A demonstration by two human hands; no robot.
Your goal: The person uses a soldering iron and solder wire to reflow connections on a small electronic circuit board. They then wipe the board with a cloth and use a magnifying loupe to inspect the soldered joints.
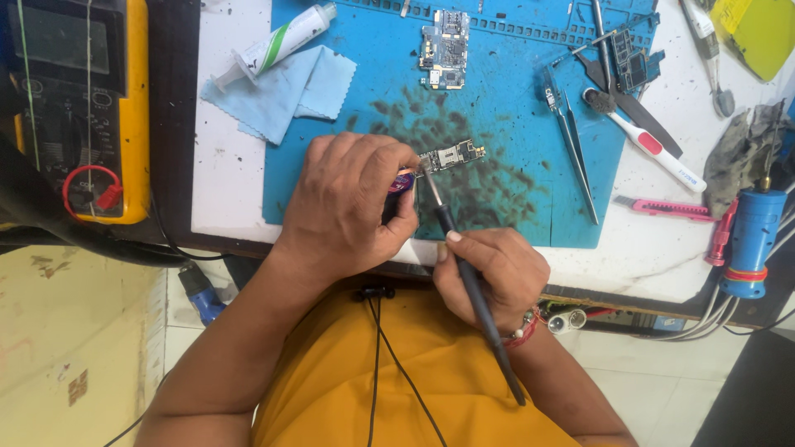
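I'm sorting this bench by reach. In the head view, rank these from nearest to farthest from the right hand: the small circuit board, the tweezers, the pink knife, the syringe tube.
From the right hand:
1. Small circuit board, just above it, mid-mat.
2. Tweezers, up and to the right on the mat.
3. Pink knife, far right, off the mat.
4. Syringe tube, top left, on the cloth.

Head view, steeply down, seemingly close

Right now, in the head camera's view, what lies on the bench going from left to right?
Yellow multimeter → white syringe tube → light blue cloth → small circuit board → tweezers → white toothbrush → blue cylindrical tool.
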